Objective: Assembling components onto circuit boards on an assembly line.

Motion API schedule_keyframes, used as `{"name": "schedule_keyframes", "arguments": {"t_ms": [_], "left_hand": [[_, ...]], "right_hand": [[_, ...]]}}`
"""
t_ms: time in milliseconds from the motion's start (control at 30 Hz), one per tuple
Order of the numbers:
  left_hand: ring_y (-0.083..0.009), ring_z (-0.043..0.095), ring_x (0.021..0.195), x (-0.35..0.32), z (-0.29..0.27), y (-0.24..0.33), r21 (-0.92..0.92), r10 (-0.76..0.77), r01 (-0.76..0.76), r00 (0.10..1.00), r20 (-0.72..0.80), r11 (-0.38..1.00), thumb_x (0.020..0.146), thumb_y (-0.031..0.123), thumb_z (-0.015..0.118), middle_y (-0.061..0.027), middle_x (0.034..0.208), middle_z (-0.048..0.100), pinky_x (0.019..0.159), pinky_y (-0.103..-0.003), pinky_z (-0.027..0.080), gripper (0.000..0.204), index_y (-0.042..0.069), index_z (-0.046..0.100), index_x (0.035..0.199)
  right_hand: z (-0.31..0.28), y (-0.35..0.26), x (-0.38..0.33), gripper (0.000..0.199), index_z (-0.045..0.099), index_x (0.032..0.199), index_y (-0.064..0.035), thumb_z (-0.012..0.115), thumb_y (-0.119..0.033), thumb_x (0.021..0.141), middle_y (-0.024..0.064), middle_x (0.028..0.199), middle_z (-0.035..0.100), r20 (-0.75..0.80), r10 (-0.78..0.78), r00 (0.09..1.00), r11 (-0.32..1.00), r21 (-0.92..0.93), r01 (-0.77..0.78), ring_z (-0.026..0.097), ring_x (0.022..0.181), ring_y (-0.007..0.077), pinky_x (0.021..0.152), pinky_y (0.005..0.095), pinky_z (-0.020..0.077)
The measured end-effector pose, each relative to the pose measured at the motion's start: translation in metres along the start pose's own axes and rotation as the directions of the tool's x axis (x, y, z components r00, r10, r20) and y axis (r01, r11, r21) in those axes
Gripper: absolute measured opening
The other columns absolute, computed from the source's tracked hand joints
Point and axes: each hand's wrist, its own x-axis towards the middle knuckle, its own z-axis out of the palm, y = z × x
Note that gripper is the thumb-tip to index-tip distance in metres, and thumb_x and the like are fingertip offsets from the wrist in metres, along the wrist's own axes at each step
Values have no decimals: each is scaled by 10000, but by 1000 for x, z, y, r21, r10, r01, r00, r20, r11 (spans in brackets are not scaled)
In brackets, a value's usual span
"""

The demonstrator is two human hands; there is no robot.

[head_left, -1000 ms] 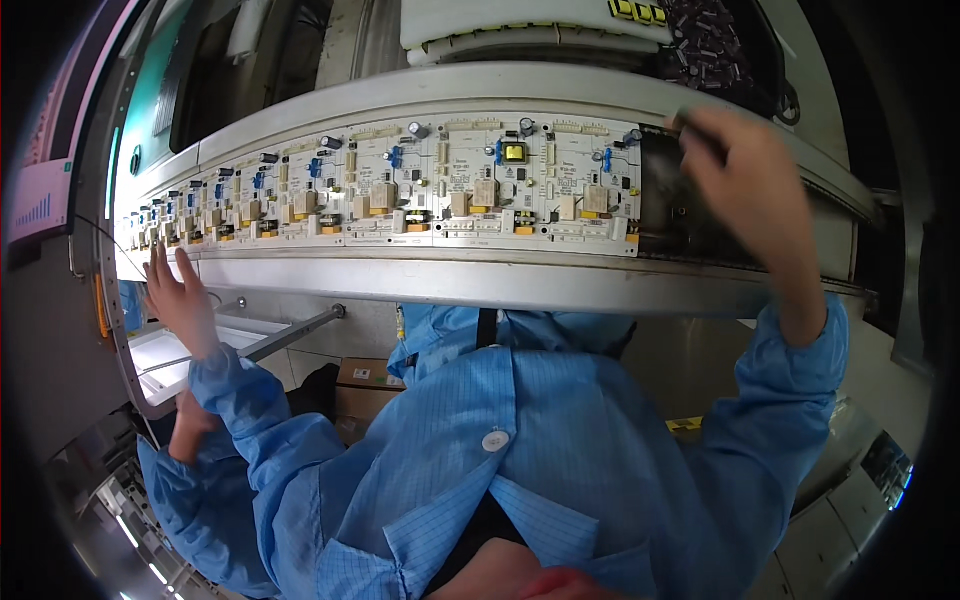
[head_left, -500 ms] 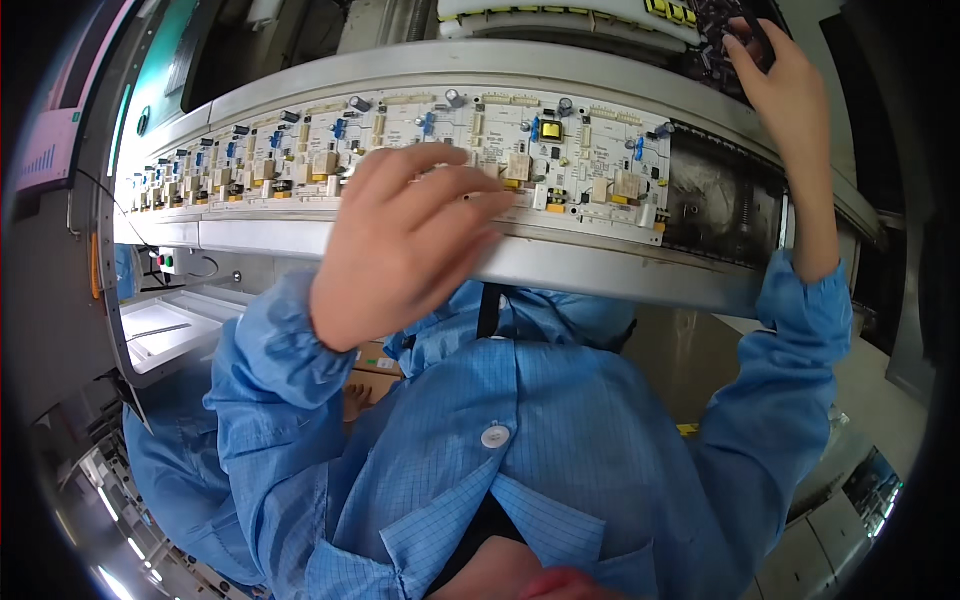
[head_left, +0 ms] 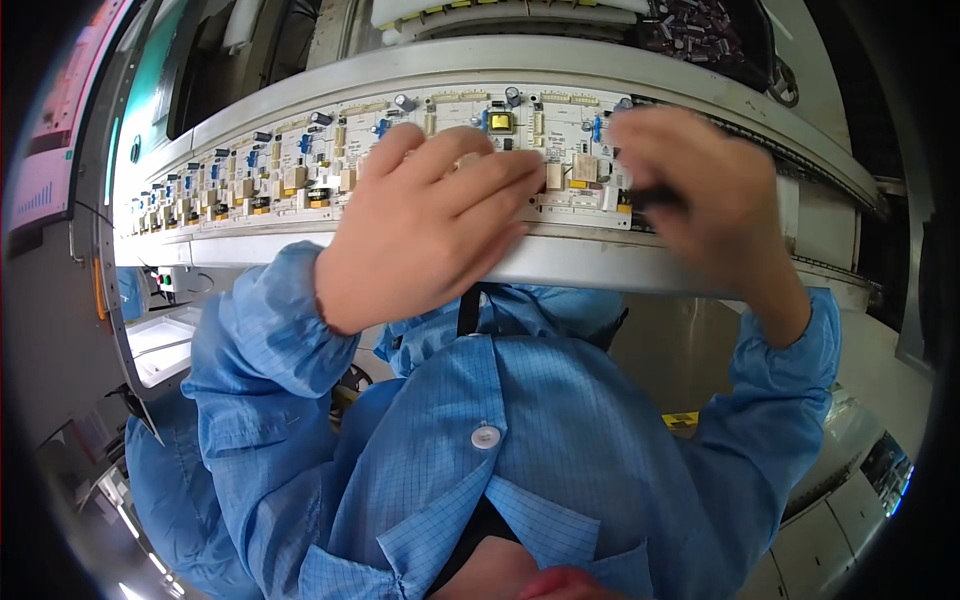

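Observation:
A row of white circuit boards fitted with small parts lies along a metal rail track. My left hand hovers palm down over the boards, fingers loosely bent and apart from the thumb. Nothing shows in it, though its fingertips are partly hidden. My right hand is at the right end of the row, smeared by motion. Between its thumb and fingers shows a small dark thing, too blurred to name. A yellow-topped transformer stands on a board between the two hands.
A dark bin of loose cylindrical capacitors sits beyond the track at the far right. White foam strips bearing yellow parts lie beside it. The track's front rail runs close before my body. A screen stands at the left.
My right hand has come out of the bin, toward me and left, to the row's right end. My left hand stays over the boards, its fingers slightly shifted. The whole view has shifted a little.

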Motion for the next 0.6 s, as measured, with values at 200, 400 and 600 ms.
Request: {"name": "schedule_keyframes", "arguments": {"t_ms": [200,400,600], "left_hand": [[-182,584,1030,7,13,1,30,69,-71,996,62,997,822,213,721,22,1225,647,781,-349,382,396,116,670,1203],[-198,570,1001,26,-3,-10,93,96,-99,995,28,991,826,242,701,1,1122,647,840,-365,390,290,107,690,1082],[-286,635,1018,92,-18,-83,341,17,31,991,-135,940,867,213,677,-116,1078,680,943,-486,428,187,86,707,1001]], "right_hand": [[-29,52,49,166,697,988,-22,663,-150,888,145,904,692,-203,519,830,827,-126,-548,664,816,226,727,340,500],[-22,57,84,131,664,845,15,672,-113,818,182,782,632,-342,300,891,919,-146,-366,628,743,373,661,426,489],[-14,99,86,189,662,860,35,651,-142,794,251,835,658,-329,384,863,869,-186,-458,646,813,424,719,478,506]]}}
